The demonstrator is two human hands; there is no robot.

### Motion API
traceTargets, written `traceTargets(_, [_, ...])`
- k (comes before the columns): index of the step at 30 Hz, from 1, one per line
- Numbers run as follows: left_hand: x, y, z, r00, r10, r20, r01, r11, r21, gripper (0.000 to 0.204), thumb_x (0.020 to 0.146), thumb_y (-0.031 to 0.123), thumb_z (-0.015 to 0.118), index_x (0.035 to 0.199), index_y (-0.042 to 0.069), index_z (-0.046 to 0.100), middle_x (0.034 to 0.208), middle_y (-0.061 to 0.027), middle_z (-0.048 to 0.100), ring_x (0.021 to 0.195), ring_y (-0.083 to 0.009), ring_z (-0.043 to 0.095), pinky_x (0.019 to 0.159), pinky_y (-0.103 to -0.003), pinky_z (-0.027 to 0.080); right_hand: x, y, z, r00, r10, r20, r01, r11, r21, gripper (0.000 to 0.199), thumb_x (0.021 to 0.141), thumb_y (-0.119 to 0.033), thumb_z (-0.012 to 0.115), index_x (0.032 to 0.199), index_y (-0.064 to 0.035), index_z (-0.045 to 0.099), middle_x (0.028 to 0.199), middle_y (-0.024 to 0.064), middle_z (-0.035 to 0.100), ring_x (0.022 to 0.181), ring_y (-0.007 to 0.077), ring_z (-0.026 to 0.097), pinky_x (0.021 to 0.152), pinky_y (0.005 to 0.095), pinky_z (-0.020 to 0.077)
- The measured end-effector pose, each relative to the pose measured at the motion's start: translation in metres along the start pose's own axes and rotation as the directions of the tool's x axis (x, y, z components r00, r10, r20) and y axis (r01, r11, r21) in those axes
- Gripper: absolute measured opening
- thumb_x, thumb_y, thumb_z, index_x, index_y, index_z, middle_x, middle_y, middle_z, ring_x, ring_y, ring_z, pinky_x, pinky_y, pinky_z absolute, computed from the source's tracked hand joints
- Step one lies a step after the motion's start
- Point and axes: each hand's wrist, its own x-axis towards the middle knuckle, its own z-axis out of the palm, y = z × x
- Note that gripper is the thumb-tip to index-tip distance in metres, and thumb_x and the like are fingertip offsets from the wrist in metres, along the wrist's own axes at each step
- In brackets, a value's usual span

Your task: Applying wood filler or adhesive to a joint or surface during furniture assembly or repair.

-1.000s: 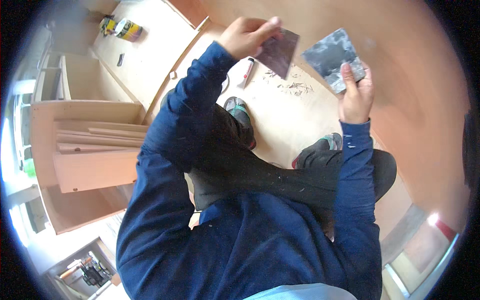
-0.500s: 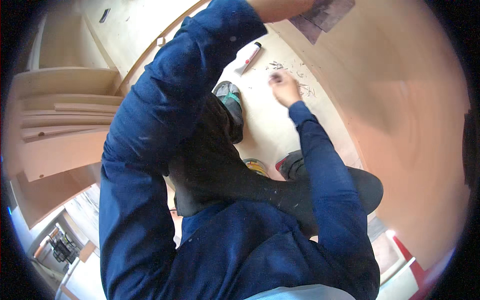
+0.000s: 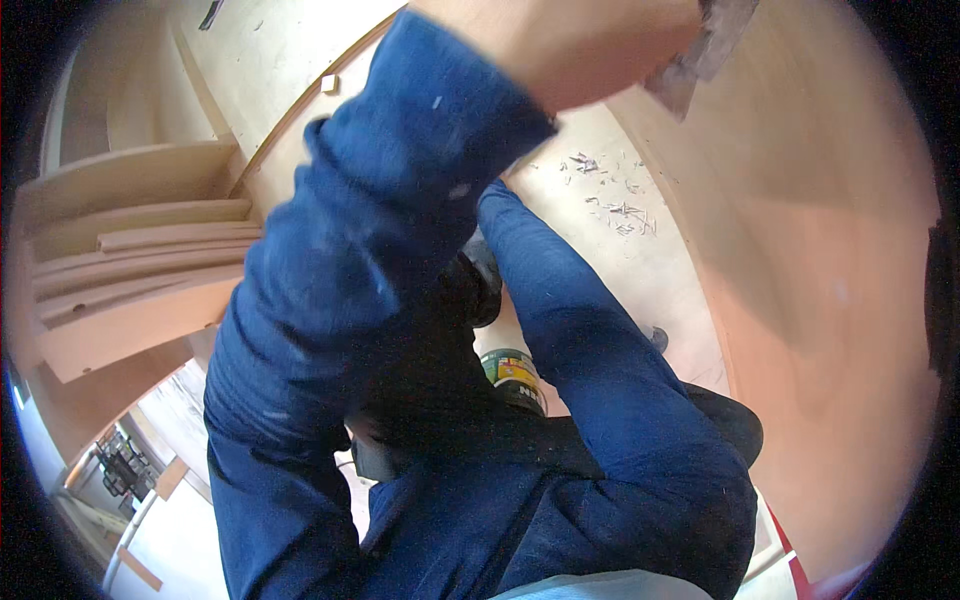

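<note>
My left arm, in a dark blue sleeve, reaches up across the view. The wrist and heel of my left hand (image 3: 620,50) show at the top edge, right beside a flat, dark grey sheet-like piece (image 3: 715,45) with a pointed corner. Its fingers are out of sight, so I cannot see whether it grips that piece. Under my left forearm passes my right forearm (image 3: 570,270); the left sleeve covers the right hand. Right of the sleeves, dark shavings (image 3: 625,215) lie scattered on the pale board. A tin (image 3: 508,368) with a green and yellow label stands between my legs.
A tall, curved pale wooden panel (image 3: 810,260) rises along the right side. On the left, several wooden boards (image 3: 150,245) are stacked in a wooden frame. A small wooden block (image 3: 330,84) lies near the strip at upper left. My shoe (image 3: 484,285) is close to the right forearm.
My right hand has moved left from beside the shavings, going behind my left sleeve. The white tube with a black cap is now hidden. My left forearm fills more of the top.
</note>
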Motion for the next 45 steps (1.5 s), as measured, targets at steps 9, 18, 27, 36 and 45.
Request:
traceTargets(9, [0.013, -0.022, 0.008, 0.980, -0.194, -0.035, 0.181, 0.957, -0.229, 0.023, 0.092, 0.013, 0.068, 0.095, -0.010, 0.069, 0.076, -0.0130, 0.072, 0.062, -0.0154, 0.068, 0.055, -0.028, 0.054, 0.030, -0.009, 0.015, 0.999, 0.022, -0.043, -0.024, 0.998, -0.052, 0.026, 0.090, -0.019, 0.064, 0.105, 0.0002, 0.075, 0.108, 0.0231, 0.074, 0.105, 0.0383, 0.072, 0.093, 0.0455, 0.0572])
traceTargets(18, [0.000, -0.012, 0.022, 0.992, -0.085, -0.088, 0.106, 0.959, 0.264, 0.024, 0.094, 0.018, 0.068, 0.097, -0.005, 0.072, 0.080, -0.0135, 0.074, 0.067, -0.0170, 0.071, 0.057, -0.030, 0.057, -0.057, 0.129, -0.144, 0.977, -0.211, -0.040, 0.200, 0.961, -0.191, 0.029, 0.084, -0.031, 0.066, 0.092, -0.0051, 0.076, 0.090, 0.0250, 0.072, 0.086, 0.0427, 0.071, 0.082, 0.0506, 0.0570])
traceTargets(27, [0.007, -0.033, 0.037, 0.992, 0.023, 0.122, -0.005, 0.990, -0.143, 0.039, 0.091, 0.030, 0.081, 0.107, -0.005, 0.075, 0.093, -0.0090, 0.077, 0.082, -0.0093, 0.068, 0.073, -0.027, 0.055, -0.288, 0.375, -0.443, 0.980, 0.181, 0.084, -0.067, 0.698, -0.713, 0.032, 0.084, -0.030, 0.072, 0.092, 0.0018, 0.076, 0.087, 0.0278, 0.072, 0.090, 0.0396, 0.072, 0.084, 0.0481, 0.0556])
traceTargets(36, [0.001, -0.049, 0.047, 0.935, 0.032, 0.353, -0.137, 0.951, 0.276, 0.033, 0.095, 0.024, 0.074, 0.114, -0.003, 0.072, 0.104, -0.0092, 0.076, 0.092, -0.0121, 0.067, 0.081, -0.030, 0.055, -0.517, 0.606, -0.294, 0.522, 0.741, -0.423, -0.675, 0.662, 0.326, 0.030, 0.092, -0.023, 0.064, 0.088, 0.0053, 0.072, 0.077, 0.0220, 0.072, 0.061, 0.0303, 0.071, 0.057, 0.0403, 0.0568])
traceTargets(45, [0.025, -0.104, 0.060, 0.896, 0.102, 0.433, -0.242, 0.929, 0.282, 0.035, 0.097, 0.029, 0.071, 0.113, -0.002, 0.072, 0.102, -0.0105, 0.076, 0.093, -0.0149, 0.067, 0.085, -0.034, 0.053, -0.562, 0.651, -0.100, -0.086, 0.973, 0.216, 0.103, -0.207, 0.973, 0.027, 0.096, -0.019, 0.059, 0.091, 0.0066, 0.066, 0.071, 0.0150, 0.071, 0.053, 0.0240, 0.068, 0.041, 0.0341, 0.0496])
